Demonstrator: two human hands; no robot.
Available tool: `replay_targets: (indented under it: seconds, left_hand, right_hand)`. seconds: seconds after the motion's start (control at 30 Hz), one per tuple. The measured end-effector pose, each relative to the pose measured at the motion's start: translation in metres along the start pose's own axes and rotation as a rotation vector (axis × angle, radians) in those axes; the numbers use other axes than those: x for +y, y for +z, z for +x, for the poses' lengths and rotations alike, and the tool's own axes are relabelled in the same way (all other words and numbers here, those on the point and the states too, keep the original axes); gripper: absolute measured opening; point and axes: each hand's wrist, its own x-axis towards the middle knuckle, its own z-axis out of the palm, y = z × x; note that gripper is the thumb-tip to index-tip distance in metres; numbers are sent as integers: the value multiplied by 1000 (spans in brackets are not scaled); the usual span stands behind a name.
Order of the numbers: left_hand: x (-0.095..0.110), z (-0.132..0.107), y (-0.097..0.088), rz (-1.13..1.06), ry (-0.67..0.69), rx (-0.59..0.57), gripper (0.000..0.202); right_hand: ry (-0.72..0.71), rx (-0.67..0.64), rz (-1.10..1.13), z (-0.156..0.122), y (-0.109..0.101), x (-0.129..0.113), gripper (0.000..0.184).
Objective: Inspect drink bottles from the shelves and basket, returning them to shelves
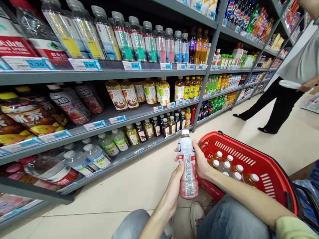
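Between my two hands stands a pink drink bottle [188, 172] with a white cap, its back label with small print and a barcode facing me. My left hand [177, 177] wraps its left side, thumb pressed on the label. From the right, my right hand [200, 159] grips the upper part of the same bottle. Just right of my hands sits a red shopping basket [210, 141]. Inside it stand several white-capped bottles [227, 165]. Similar bottles [68, 104] with white caps lean on the middle shelf at left.
Grey shelves [149, 74] packed with drinks run along the left and into the distance. Price tags [132, 65] line their edges. Another person [291, 76] in dark trousers stands at the right. My knees [224, 217] are bent above the tiled floor [104, 202].
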Motion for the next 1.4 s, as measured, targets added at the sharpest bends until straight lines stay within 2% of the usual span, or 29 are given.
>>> replay_targets:
  seconds: [0.33, 0.83, 1.2, 1.4]
  left_hand:
    - [0, 0, -1, 32, -63, 52, 62]
    - [0, 0, 1, 2, -53, 46, 61]
    - [-3, 0, -1, -42, -68, 85, 56]
    - [-6, -1, -4, -20, -60, 95, 48]
  right_hand:
    - [7, 29, 34, 2, -3, 1, 63]
    - [7, 39, 69, 5, -7, 5, 58]
    - [36, 47, 85, 5, -10, 5, 57]
    - [-5, 61, 80, 4, -4, 2, 53]
